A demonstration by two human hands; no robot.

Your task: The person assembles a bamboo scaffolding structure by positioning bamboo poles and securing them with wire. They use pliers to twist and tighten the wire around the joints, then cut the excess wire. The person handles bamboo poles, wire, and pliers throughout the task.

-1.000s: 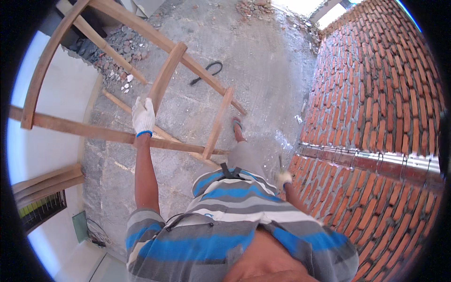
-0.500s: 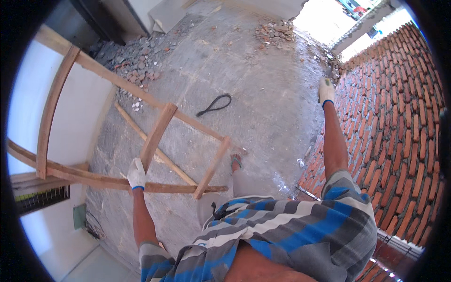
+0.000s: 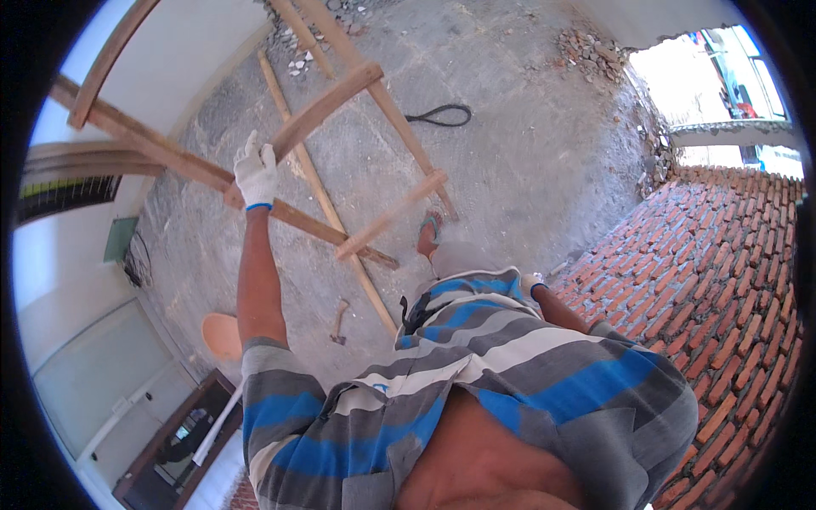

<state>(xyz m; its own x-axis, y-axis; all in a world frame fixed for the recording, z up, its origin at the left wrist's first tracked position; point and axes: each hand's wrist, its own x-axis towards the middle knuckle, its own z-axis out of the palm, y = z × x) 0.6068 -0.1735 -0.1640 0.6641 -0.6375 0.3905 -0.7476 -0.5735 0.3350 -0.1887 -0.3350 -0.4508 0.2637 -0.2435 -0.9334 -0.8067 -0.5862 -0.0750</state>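
Note:
A wooden ladder (image 3: pixel 327 112) leans up toward the left, its rungs joined to two long rails. My left hand (image 3: pixel 257 174), in a white glove with a blue cuff, is closed on the ladder where a rung meets the near rail. Low beside my body is my right hand (image 3: pixel 531 281), also gloved, close to the brick wall (image 3: pixel 680 272). My striped shirt hides most of it, so its fingers and anything in them cannot be made out. A sandalled foot (image 3: pixel 429 234) is by the ladder's lower end.
A loose pole (image 3: pixel 310 170) lies beneath the ladder. A black loop of cord (image 3: pixel 442 116) rests on the concrete floor. Near my left arm are an orange bowl (image 3: pixel 223 335) and a short-handled tool (image 3: pixel 339 323). Rubble (image 3: pixel 591 55) is piled by the bright opening.
My right hand has dropped from its outstretched place by the wall to beside my body. The view has turned, showing the bowl and short-handled tool. My left hand stays on the ladder.

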